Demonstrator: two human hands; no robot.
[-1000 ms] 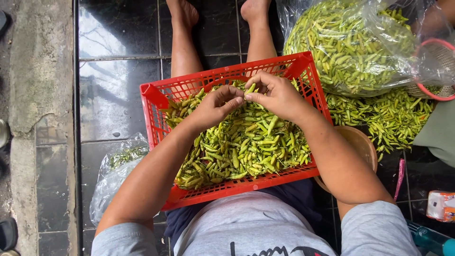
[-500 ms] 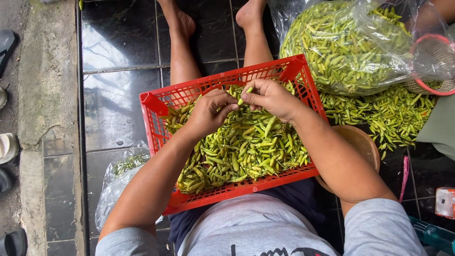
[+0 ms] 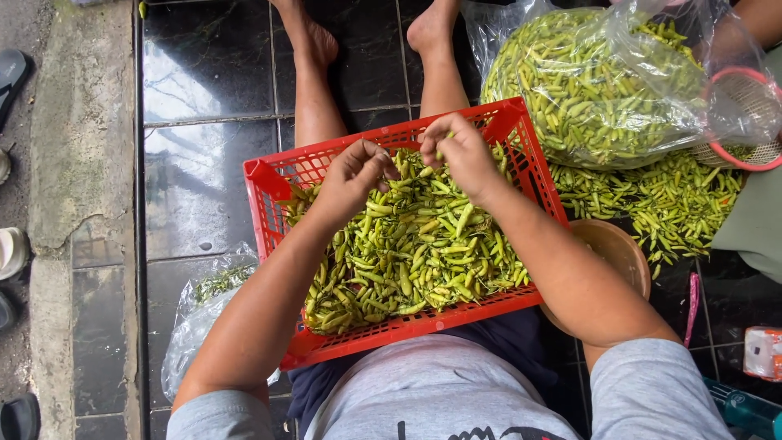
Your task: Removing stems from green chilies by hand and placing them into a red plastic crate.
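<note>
A red plastic crate [image 3: 262, 195] rests on my lap, filled with a heap of green chili peppers [image 3: 407, 253]. My left hand [image 3: 354, 175] hovers over the far part of the heap with fingers curled around a pepper or stem. Just to its right, my right hand [image 3: 460, 151] pinches a small green pepper between fingertips near the crate's far rim. The two hands are close together but apart.
A big clear plastic bag of green chilies [image 3: 586, 81] lies at the far right, with loose chilies [image 3: 668, 204] spilled below it. A pink sieve [image 3: 741, 122] sits at the right edge, a brown bowl [image 3: 611, 248] by my right forearm, a bag of stems [image 3: 204, 301] at left.
Both hands have lifted slightly toward the crate's far rim and moved a little apart. The camera view shifted, showing the crate lower and more to the right.
</note>
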